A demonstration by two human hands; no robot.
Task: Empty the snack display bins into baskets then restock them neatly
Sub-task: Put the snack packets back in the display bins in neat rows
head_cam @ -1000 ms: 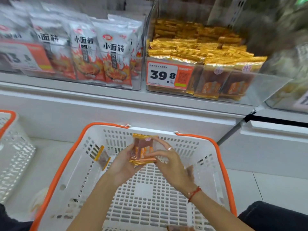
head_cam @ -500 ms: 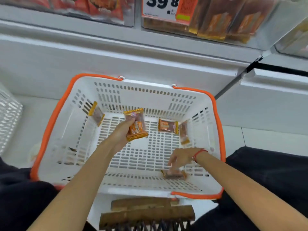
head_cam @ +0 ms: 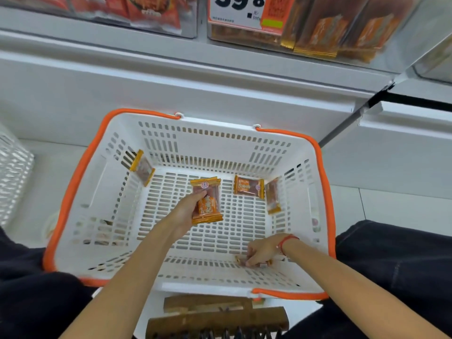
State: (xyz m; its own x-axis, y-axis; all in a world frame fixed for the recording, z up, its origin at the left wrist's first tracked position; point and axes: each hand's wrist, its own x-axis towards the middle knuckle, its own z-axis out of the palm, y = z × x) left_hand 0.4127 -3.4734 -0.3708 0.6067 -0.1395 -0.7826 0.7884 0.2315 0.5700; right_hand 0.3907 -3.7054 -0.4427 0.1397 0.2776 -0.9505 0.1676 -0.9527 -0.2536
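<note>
There is just one camera, worn on the person's head. It looks steeply down and a little forward, from close above the white basket (head_cam: 195,133), which fills the middle. The shelf bins (head_cam: 318,33) sit at 12 o'clock. Both arms come in from 6 o'clock.

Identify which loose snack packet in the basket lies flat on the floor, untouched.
The orange snack packet near the far right corner lies flat, printed face up. The others lean on walls, or sit in the left hand or under the right hand.

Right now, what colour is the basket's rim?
Orange, on a white slotted basket; the head view shows it clearly.
</note>
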